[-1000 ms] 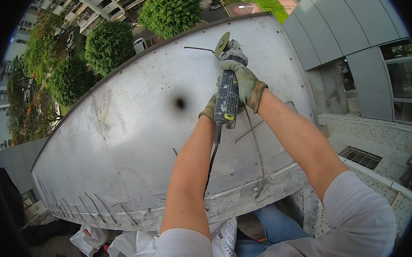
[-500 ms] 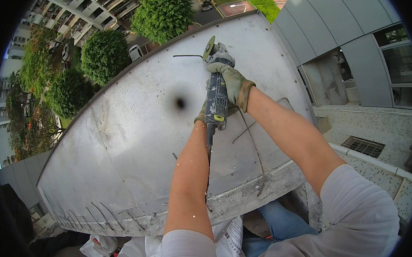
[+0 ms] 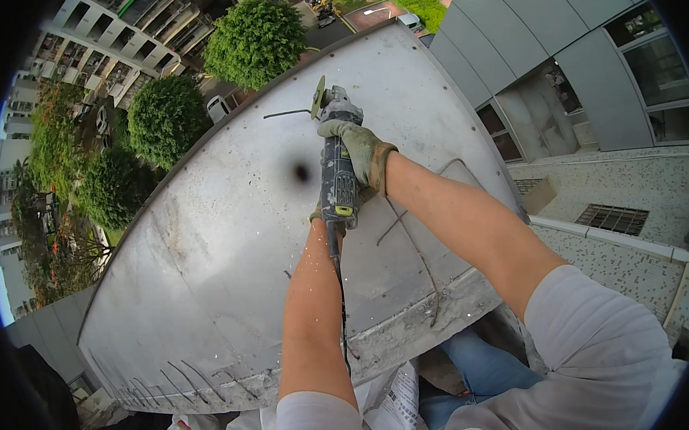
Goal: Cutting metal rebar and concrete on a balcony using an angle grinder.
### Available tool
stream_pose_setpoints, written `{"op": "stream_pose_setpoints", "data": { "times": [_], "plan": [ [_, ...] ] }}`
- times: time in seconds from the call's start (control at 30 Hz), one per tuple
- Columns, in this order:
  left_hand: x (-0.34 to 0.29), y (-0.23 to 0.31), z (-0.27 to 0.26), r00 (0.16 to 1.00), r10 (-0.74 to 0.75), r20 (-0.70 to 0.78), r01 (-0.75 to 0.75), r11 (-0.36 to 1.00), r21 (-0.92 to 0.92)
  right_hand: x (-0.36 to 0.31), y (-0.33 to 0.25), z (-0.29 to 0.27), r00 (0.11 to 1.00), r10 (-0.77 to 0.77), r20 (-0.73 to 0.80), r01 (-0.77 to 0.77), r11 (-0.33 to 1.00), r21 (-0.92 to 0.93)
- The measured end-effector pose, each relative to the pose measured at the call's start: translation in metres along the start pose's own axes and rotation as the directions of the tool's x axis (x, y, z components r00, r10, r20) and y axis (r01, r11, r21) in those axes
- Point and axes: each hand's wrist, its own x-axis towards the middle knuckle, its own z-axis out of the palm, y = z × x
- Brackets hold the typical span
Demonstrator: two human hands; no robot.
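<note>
A dark, dusty angle grinder (image 3: 337,179) is held out over the pale metal sheet (image 3: 227,232), with its head pointing away from me. My right hand (image 3: 357,149), in a worn green-grey work glove, is closed around the front of its body. Gloved too, my left hand (image 3: 317,212) grips the rear from below, mostly hidden behind the tool. The thin greenish disc (image 3: 318,98) stands on edge against or just beside the end of a dark bent steel rod (image 3: 287,113); contact is hard to tell. Small bright flecks fly around my left forearm.
Bent rebar (image 3: 416,254) crosses the sheet at right. Several short rods (image 3: 188,374) stick up along the rough concrete edge (image 3: 401,323) close to me. White sacks (image 3: 389,408) lie below. Beyond the sheet's far rim is a drop to trees (image 3: 256,43); a grey-panelled wall (image 3: 525,37) rises right.
The whole view has shifted and turned slightly, so the grinder, rod and hands appear lower and further left. Both hands keep their hold, and the disc remains by the rod's end.
</note>
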Motion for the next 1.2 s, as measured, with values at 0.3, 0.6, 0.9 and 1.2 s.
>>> {"op": "stream_pose_setpoints", "data": {
  "times": [0.3, 0.6, 0.9, 1.2],
  "plan": [
    [-0.007, 0.002, -0.002, 0.999, 0.020, -0.048, -0.021, 0.999, -0.030, -0.014, 0.000, 0.004, 1.000, 0.017, 0.020, -0.016, 0.999, -0.043],
    [0.044, -0.023, -0.047, 0.989, 0.056, 0.135, -0.042, 0.993, -0.108, -0.006, 0.002, -0.016, 0.989, -0.050, 0.138, 0.035, 0.993, 0.111],
    [0.034, -0.031, -0.053, 0.974, 0.179, 0.137, -0.197, 0.972, 0.130, -0.024, 0.003, -0.004, 0.999, -0.034, 0.038, 0.032, 0.998, 0.049],
    [0.002, 0.002, -0.014, 0.981, 0.196, -0.017, -0.193, 0.976, 0.099, -0.016, 0.016, 0.016, 0.998, -0.047, 0.038, 0.039, 0.981, 0.193]
  ]
}}
